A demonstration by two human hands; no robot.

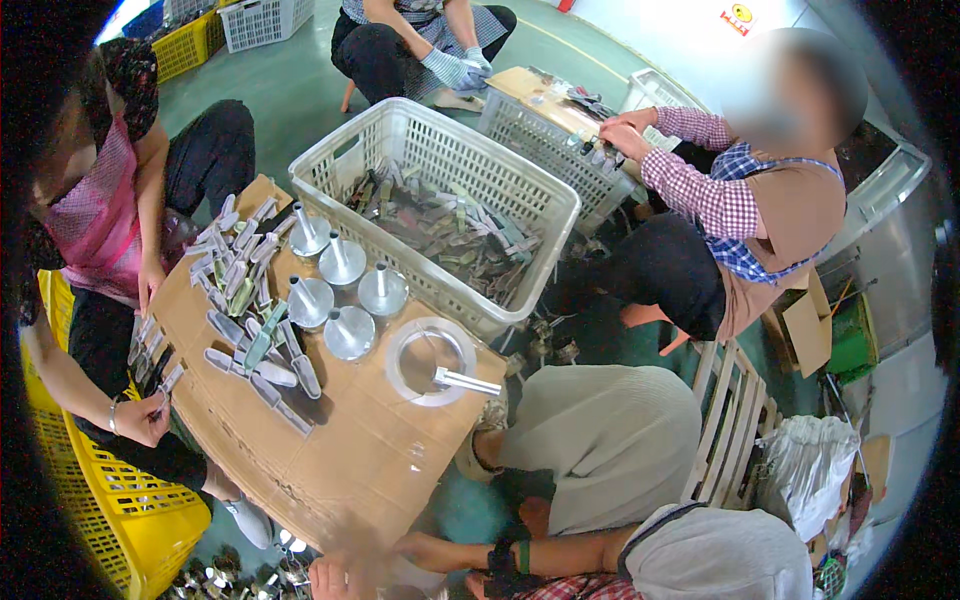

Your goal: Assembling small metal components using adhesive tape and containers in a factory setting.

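Note:
My left hand (330,578) is low in the view at the cardboard's near corner, its fingers curled. My right hand (432,552) reaches in from the right, a dark band and a green band at its wrist. A blurred patch between them hides what they hold, if anything. A cardboard sheet (370,470) spreads in front of me. On it stand several silver metal discs with upright stems (350,333). A flat pale ring (398,385) lies beside them, with a metal tube (468,381) across its edge. Several long grey handle-like pieces (262,345) are heaped at the left.
Beyond the cardboard stands a white crate (440,245) full of similar pieces. Co-workers sit left, far and right; the left one's hand (145,418) holds a small piece. A yellow basket (150,520) stands lower left. My trousered leg (600,440) and a pallet (725,420) are right.

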